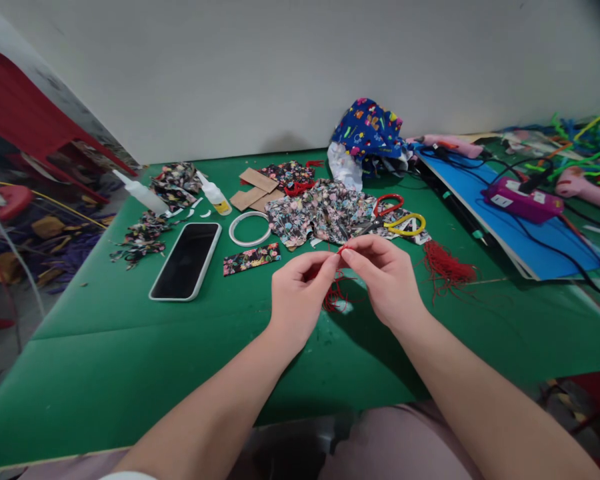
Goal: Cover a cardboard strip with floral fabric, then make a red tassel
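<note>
My left hand (pixel 299 293) and my right hand (pixel 391 277) meet above the green table, thumbs and fingertips pinched together. Between them is a small red tassel-like bunch of thread (pixel 334 297), its loose strands hanging under the fingers. Its upper end is mostly covered by the fingertips. Just beyond lies black floral fabric (pixel 325 205), with scissors (pixel 406 225) on it, one handle loop red and the other yellow. A flat floral-covered strip (pixel 251 259) rests left of my left hand. Right of my right hand is a loose bundle of red threads (pixel 449 268).
At left lie a phone (pixel 185 261), a tape roll (pixel 231 230) and two glue bottles (pixel 214 193). Cardboard pieces (pixel 254 199) and blue patterned cloth (pixel 367 130) sit farther back. A blue folder (pixel 540 250), purple power strip (pixel 523 200), pink glue guns (pixel 453 145) and cables crowd the right.
</note>
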Available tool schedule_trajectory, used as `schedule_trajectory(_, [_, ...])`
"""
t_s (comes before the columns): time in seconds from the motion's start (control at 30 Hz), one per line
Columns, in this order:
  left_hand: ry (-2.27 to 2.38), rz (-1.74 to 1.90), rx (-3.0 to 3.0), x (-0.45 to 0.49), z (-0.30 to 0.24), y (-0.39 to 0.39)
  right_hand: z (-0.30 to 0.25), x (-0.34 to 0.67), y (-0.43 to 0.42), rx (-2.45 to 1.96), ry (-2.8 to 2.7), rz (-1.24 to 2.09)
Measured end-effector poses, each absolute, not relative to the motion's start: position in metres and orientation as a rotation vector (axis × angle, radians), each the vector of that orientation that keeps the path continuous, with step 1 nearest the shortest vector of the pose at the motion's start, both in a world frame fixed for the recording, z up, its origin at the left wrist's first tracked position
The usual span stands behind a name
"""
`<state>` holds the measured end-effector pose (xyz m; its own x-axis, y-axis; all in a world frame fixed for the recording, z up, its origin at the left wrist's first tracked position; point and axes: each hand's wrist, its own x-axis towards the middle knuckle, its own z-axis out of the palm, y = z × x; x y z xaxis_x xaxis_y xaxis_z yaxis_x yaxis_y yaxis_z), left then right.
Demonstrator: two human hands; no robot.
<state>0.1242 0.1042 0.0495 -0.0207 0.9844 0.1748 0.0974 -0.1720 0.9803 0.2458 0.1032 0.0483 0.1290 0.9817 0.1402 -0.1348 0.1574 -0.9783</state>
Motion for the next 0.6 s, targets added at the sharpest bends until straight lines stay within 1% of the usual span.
schedule_trajectory(0.6, [1.196, 1.328, 1.356, 0.1242, 0.0494, 0.1053, 0.0480, 0.2462, 0.1035, -1.025, -1.086, 1.101])
